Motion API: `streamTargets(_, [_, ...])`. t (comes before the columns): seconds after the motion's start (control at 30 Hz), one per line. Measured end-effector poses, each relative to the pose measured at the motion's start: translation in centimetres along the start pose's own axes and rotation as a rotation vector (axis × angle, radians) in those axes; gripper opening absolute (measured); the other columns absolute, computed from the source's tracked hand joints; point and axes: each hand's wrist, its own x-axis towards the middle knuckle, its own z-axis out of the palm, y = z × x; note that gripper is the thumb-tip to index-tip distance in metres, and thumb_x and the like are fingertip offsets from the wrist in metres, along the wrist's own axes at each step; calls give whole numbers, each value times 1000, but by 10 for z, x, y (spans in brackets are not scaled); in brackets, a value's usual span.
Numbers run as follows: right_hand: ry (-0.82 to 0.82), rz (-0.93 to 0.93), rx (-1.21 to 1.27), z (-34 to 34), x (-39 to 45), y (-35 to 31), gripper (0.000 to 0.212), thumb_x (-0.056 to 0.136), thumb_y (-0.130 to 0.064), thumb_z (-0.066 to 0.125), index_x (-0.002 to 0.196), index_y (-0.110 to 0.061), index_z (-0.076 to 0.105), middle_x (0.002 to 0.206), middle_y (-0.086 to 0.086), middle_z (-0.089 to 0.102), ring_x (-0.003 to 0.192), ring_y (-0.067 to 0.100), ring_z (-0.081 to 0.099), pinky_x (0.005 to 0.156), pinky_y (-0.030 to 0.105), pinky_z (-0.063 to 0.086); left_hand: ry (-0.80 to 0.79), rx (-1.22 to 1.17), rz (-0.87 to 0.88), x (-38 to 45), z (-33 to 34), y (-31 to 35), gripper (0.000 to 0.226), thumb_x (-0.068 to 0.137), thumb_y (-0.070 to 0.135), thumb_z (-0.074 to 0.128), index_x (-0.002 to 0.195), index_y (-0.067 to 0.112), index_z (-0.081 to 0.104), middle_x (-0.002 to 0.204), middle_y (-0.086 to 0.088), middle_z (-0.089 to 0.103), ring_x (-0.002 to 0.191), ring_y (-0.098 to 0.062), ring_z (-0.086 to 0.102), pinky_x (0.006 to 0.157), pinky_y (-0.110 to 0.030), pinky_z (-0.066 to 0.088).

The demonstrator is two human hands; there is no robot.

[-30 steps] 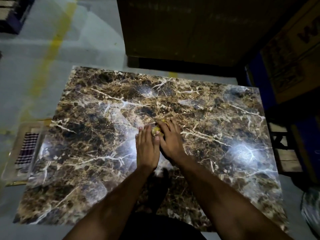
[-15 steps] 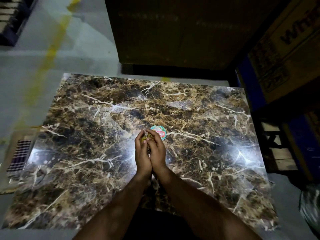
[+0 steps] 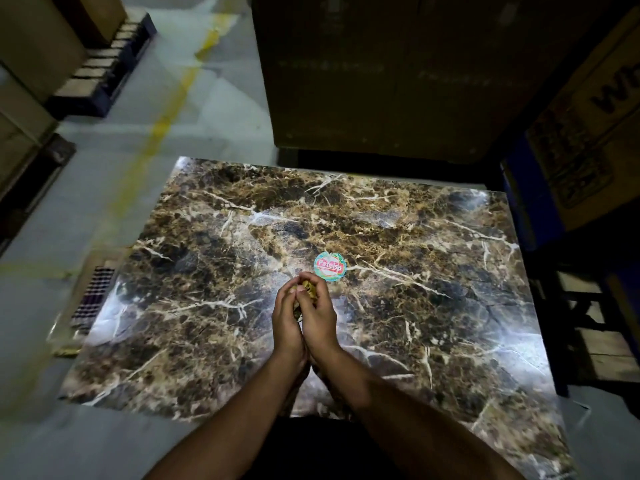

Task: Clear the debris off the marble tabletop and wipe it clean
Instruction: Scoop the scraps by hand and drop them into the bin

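Note:
The brown marble tabletop (image 3: 433, 271) with white veins fills the middle of the head view. My left hand (image 3: 288, 322) and my right hand (image 3: 318, 315) are pressed together above its centre, cupped around yellowish-brown debris (image 3: 306, 289) that shows between the fingertips. A round teal and red lid or sticker (image 3: 329, 267) lies flat on the marble just beyond my fingertips, apart from both hands.
A large dark cardboard box (image 3: 381, 74) stands right behind the table's far edge. More boxes (image 3: 588, 133) and a wooden pallet (image 3: 602, 341) crowd the right side. On the left are grey floor with a yellow line (image 3: 166, 126), a floor grate (image 3: 91, 296) and a pallet (image 3: 104, 71).
My hands went from lying flat on the marble to closing together around the debris and lifting slightly. The round lid that they covered now lies uncovered.

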Motion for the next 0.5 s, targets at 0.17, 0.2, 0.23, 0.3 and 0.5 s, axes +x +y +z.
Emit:
streamTargets(0.17, [12,-102,-50,23,-17,-28,59,97,-45,55,148,-61,28,144,-22,53,127,3,55,102,33,48,-4,136,99,3,-26,28,29,106,13,40,123,9,62,122,-7,66,108,-11,66,88,-23,52])
streamTargets(0.2, [7,-108,-27,27,-19,-31,58,99,-43,55,151,-53,29,146,-11,55,128,10,56,100,31,50,-3,157,122,0,-30,37,27,106,13,41,122,10,62,120,-4,66,106,-9,66,88,-21,52])
streamTargets(0.23, [-13,-104,-8,33,-23,-32,55,102,-39,55,152,-45,33,142,-5,57,125,12,59,97,26,51,20,158,140,-4,-35,44,27,106,11,40,122,10,61,118,-2,66,105,-7,66,88,-19,52])
streamTargets(0.3, [-76,-97,12,50,-34,-35,46,104,-34,55,147,-37,40,134,-4,61,116,12,63,91,21,52,88,130,189,-16,-51,60,27,107,7,38,122,10,60,116,1,65,101,0,66,84,-16,52])
streamTargets(0.5, [-241,-73,67,106,-76,-41,37,105,-25,55,140,-31,46,123,-5,63,109,10,64,91,30,54,290,88,276,-43,-112,85,29,92,31,47,113,22,66,117,-4,68,105,-10,67,84,-20,53])
